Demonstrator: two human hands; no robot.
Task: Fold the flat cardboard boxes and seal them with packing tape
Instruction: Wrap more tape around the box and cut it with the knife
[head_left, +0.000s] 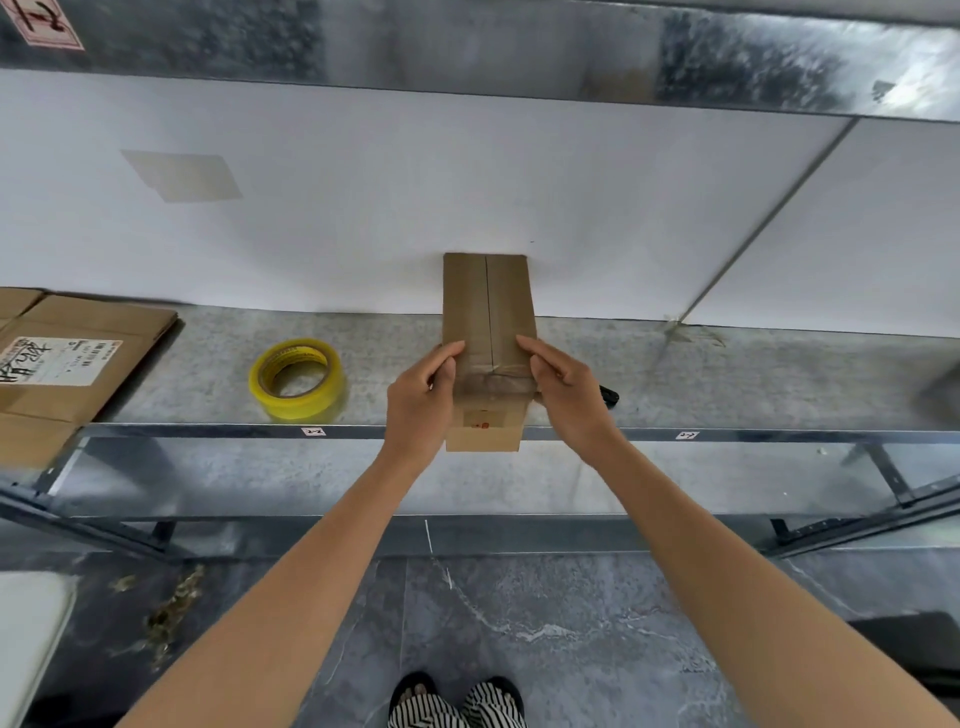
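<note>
A narrow folded cardboard box (488, 301) lies lengthwise on the metal shelf (727, 374), its far end against the white wall and its near end over the shelf's front edge. Clear tape covers the centre seam of its top flaps. My left hand (422, 402) grips the box's left side near the front, thumb on top. My right hand (563, 387) grips the right side the same way. A yellow roll of packing tape (296, 378) lies flat on the shelf to the left of the box.
A stack of flat cardboard boxes (72, 358) with a white label sits at the shelf's left end. A small black object (609, 395) lies behind my right hand. Another metal shelf (467, 47) runs overhead. A lower shelf and a grey stone floor lie below.
</note>
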